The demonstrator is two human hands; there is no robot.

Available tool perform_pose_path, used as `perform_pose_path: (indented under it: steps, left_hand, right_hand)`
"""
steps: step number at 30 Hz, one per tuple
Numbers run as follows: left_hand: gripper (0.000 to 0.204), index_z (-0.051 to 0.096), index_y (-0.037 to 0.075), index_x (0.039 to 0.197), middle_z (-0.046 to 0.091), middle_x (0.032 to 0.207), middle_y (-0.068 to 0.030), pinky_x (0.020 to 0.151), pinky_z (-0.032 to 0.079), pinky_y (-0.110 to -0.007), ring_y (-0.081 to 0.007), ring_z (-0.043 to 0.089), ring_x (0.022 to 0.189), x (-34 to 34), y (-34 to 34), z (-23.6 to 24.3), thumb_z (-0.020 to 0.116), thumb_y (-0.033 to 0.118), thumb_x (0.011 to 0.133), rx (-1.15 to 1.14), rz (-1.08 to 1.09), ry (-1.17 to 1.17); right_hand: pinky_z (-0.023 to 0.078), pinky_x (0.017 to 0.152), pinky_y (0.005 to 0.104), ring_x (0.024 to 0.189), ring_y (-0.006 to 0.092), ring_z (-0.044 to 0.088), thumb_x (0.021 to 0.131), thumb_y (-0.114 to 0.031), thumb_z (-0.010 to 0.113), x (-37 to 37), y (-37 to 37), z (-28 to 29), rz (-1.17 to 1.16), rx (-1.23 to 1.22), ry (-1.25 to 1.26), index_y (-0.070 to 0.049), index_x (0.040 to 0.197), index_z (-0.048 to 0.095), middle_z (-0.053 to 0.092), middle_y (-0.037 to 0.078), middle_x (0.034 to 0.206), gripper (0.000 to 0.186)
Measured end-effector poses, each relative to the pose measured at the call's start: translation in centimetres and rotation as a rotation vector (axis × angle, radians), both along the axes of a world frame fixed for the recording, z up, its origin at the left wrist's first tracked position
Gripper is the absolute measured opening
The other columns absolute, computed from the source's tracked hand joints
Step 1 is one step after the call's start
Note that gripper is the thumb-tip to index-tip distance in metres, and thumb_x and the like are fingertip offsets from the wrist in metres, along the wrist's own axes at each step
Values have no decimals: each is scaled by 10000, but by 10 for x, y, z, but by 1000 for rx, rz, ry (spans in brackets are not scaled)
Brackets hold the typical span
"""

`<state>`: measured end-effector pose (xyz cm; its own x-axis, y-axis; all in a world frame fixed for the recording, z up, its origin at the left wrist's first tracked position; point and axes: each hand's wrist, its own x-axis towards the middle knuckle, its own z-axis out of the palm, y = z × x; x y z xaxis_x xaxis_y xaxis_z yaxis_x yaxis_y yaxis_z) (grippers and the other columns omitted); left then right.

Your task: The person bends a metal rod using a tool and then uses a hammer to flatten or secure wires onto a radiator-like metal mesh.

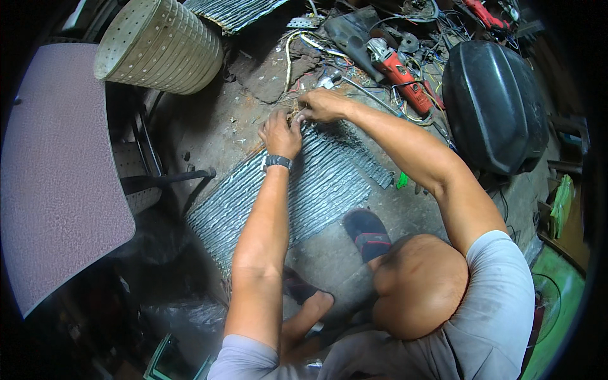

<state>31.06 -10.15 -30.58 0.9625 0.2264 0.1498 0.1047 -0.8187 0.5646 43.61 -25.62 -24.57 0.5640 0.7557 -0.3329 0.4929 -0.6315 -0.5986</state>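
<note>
A ribbed silver-and-dark mat [237, 204] lies on the concrete floor in front of me. Over its far edge my two hands meet, fingertips close together. My left hand [280, 134], with a dark watch on the wrist, has its fingers bent and drawn together around something small. Reaching in from the right, my right hand [322, 104] pinches at the same spot, its thumb and fingers closed. What lies between the fingertips is too small and too covered to name; a bit of brownish-yellow shows there.
A red angle grinder [405, 79] lies among tangled wires at the far right, beside a black hard case [494, 107]. At the far left, a perforated cream basket [161, 47] lies tipped near a pinkish board [60, 164]. My sandalled foot [366, 234] rests by the mat.
</note>
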Motion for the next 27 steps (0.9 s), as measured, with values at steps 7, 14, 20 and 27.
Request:
perform_pose_path:
  steps: [7, 14, 20, 27]
  left_hand:
    - [417, 652, 110, 1265, 703, 1239, -121, 1075, 340, -562, -317, 597, 1217, -7, -2, 2, 667, 392, 957, 90, 109, 258]
    - [420, 642, 141, 1306, 685, 1238, -57, 1067, 353, -530, -301, 591, 1227, -14, -17, 15, 715, 312, 930, -18, 171, -220]
    - [282, 700, 212, 1237, 735, 1165, -44, 998, 360, -523, -269, 660, 1112, -15, -6, 0, 616, 365, 1015, 100, 61, 41]
    - [303, 702, 215, 1249, 711, 1256, -61, 1014, 330, -602, -304, 631, 1192, -3, -1, 9, 604, 369, 1006, 78, 34, 315]
  right_hand:
    - [532, 865, 539, 990, 448, 685, 912, -205, 691, -6, 4, -4, 76, 109, -186, -29, 1057, 683, 723, 230, 988, 229]
    - [534, 798, 558, 908, 461, 688, 928, -216, 679, -1, -10, -16, 87, 220, -262, -26, 1063, 659, 723, 235, 932, 234]
    - [531, 773, 552, 925, 446, 696, 938, -199, 649, -7, -2, -7, 67, 114, -253, -50, 1038, 680, 728, 220, 930, 182]
    - [544, 871, 484, 1029, 389, 687, 896, -183, 728, -15, -10, -2, 161, 153, -208, -85, 1188, 660, 714, 182, 1052, 315]
